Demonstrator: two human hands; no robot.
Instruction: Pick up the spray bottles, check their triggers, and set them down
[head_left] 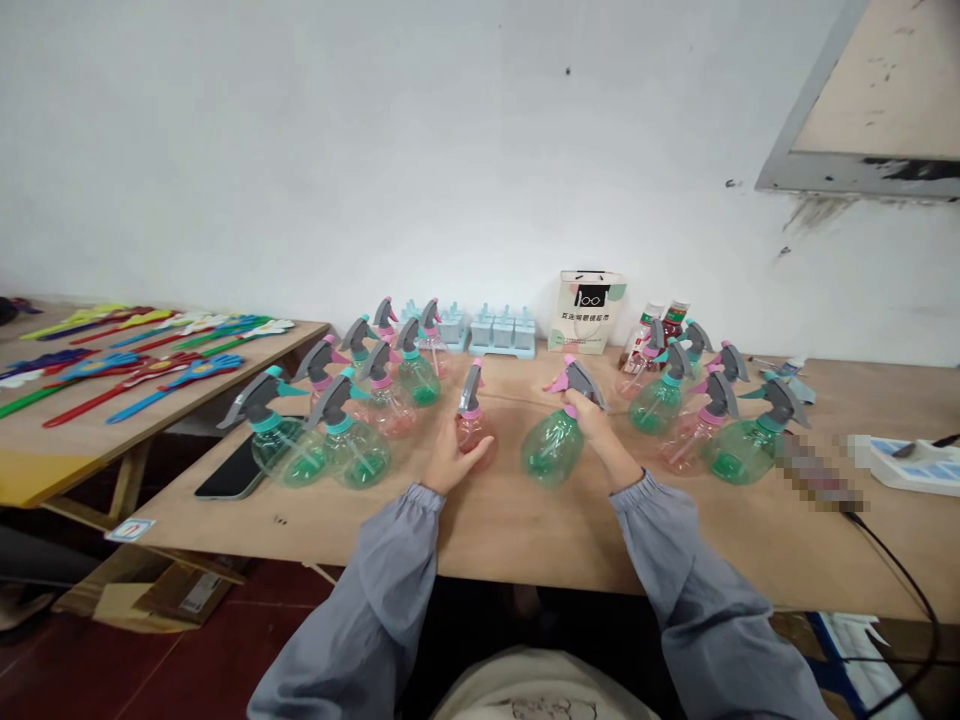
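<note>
My left hand (452,455) is curled round the side of a pink spray bottle (478,432) with a grey and pink trigger head. Just to its right, a green spray bottle (551,447) with a pink and grey head leans slightly; my right hand (591,418) grips it by the neck and trigger head. Several spray bottles in pink and green stand to the left, among them a green bottle (358,455) with a teal collar. More stand to the right, with a green bottle (742,450) at the outer end.
A phone (229,472) lies under the left bottles. Behind are pale blue ice-pop moulds (502,332), a paper bag (587,313) and red-capped packages (671,320). A white tray (919,470) and black cable (900,565) are at right. Hand-shaped toys (154,375) cover the left table.
</note>
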